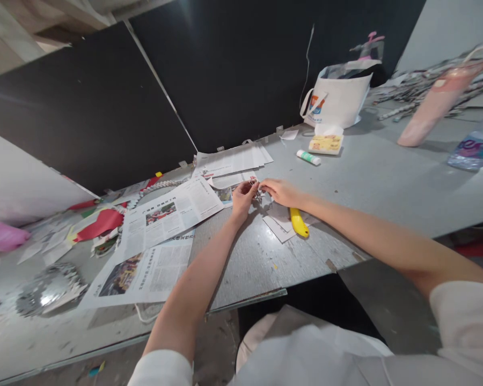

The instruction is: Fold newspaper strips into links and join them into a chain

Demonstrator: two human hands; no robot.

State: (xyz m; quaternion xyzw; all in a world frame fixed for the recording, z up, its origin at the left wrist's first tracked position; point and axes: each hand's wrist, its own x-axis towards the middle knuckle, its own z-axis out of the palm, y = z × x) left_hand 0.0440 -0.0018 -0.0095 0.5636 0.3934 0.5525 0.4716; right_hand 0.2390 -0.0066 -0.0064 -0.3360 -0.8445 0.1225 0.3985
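Observation:
Over the middle of the grey table, my left hand pinches a small folded paper piece with grey and white print and a few points sticking out. The fingers of my right hand are closed on its other side, so both hands hold it and cover part of it. Just below my right wrist lies a curved yellow tool whose kind I cannot make out. It rests beside some loose paper slips. Newspaper sheets spread to the left of my left hand.
Behind my right hand are a glue stick, a yellow tissue pack and a white bag. A pink tumbler and a plastic bottle stand at right. Red paper and a silvery ring-shaped object lie left.

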